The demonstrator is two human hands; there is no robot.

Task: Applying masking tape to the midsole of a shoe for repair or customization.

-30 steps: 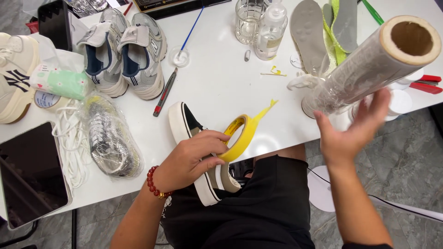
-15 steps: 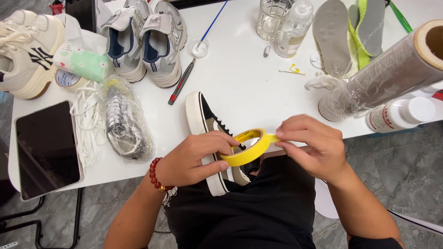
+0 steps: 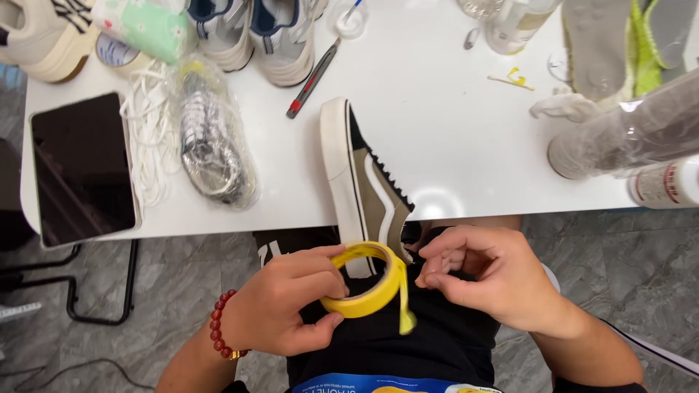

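My left hand [image 3: 287, 306], with a red bead bracelet at the wrist, holds a roll of yellow tape [image 3: 368, 280] over my lap. A short loose end of tape hangs down from the roll. My right hand [image 3: 488, 273] is just right of the roll with its fingers curled, close to the tape but apart from it. Behind both hands a black and tan sneaker [image 3: 364, 182] with a white sole lies on the white table's [image 3: 466, 145] front edge, its heel overhanging towards me.
A dark tablet [image 3: 80, 167], white laces [image 3: 149, 142] and a bagged dark bundle [image 3: 211, 142] lie at the left. Grey sneakers [image 3: 251, 33], a red-tipped knife [image 3: 313, 78], insoles [image 3: 619, 44], a clear film roll [image 3: 633, 135] and a white bottle [image 3: 666, 185] are further back and right.
Both hands have come down from the table edge to my lap with the tape roll. My right hand has let go of the tape and drawn slightly right. The view has tilted downward.
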